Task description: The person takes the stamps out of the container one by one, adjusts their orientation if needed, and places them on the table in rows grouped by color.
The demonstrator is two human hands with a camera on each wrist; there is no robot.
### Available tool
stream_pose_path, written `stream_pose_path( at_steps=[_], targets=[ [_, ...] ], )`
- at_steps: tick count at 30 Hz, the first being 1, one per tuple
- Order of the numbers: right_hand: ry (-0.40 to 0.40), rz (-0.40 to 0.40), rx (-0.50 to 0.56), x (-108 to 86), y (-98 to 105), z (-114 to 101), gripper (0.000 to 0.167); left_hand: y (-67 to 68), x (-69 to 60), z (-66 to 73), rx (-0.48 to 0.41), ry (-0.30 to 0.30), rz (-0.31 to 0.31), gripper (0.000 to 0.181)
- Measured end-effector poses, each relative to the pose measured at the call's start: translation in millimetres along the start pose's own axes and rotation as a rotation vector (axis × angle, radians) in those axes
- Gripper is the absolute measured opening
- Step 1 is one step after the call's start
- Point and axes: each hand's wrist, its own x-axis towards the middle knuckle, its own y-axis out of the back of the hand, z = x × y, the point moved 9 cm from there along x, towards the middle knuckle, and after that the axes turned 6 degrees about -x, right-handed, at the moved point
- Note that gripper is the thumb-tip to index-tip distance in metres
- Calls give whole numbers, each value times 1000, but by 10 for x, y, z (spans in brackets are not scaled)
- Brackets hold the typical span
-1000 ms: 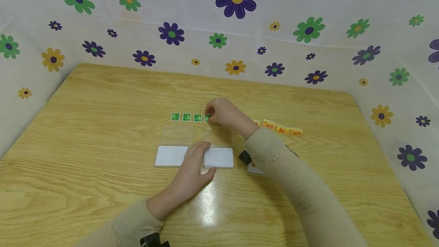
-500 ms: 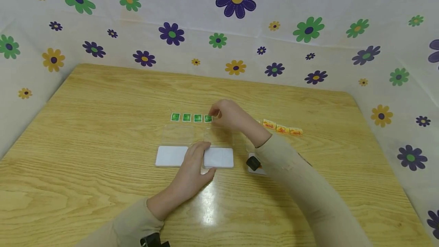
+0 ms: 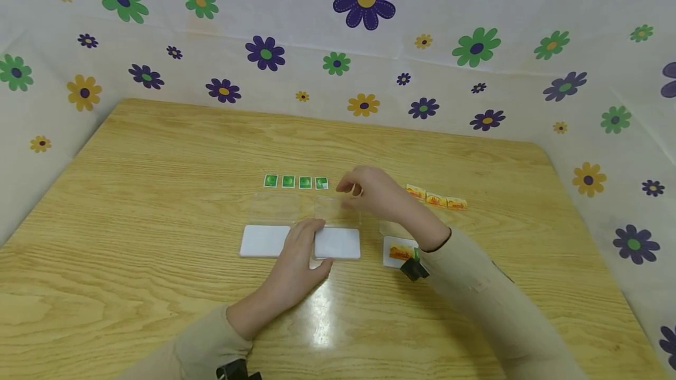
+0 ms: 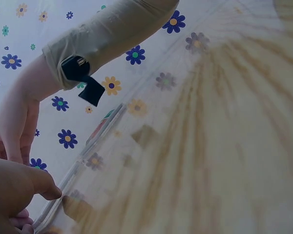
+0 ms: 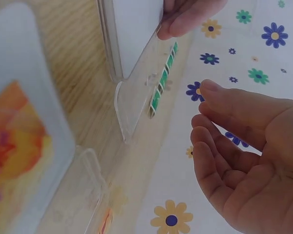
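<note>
The work is done on a wide table [image 3: 158, 192] of pale yellow wood, with dark wavy grain and rounded far corners; a bright white reflection [image 3: 321, 315] lies on it near the person. Behind the table, and also along its left and right sides, hangs a white cloth [image 3: 296, 22] printed with purple, green and yellow flowers, and a slight crease runs across the back part. Around the middle of the table lie three flat clear cases, side by side. The middle case [image 3: 337, 243] and the left case [image 3: 259, 241] show white faces, while the right case [image 3: 392, 261] carries an orange picture and is partly covered by the right sleeve [image 3: 491, 292]. The left hand [image 3: 296, 257] holds the middle case at its left end, with fingers toward the far edge and thumb at the near edge, moderately apart. The right hand [image 3: 372, 192] is above the clear flap [image 3: 327, 211] of this case; its fingers are loosely bent, the thumb stands apart from them, and they hold nothing. Beyond the flaps, four green stickers [image 3: 288, 182] lie in a row, and orange stickers [image 3: 436, 200] make a slanting row farther right.
</note>
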Motion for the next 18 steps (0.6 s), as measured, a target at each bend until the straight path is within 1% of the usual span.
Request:
stream_pose_path(
  at_steps=[4,11,18],
  targets=[
    [18,12,0,-161,23,3,24,7,-1,1,0,4,-2,58],
    [-57,20,50,-399,2,138,23,4,-3,-8,-4,16,-2,58],
    [-95,30,52,-581,-26,235,23,-5,-4,-19,-13,20,-3,59]
  ],
)
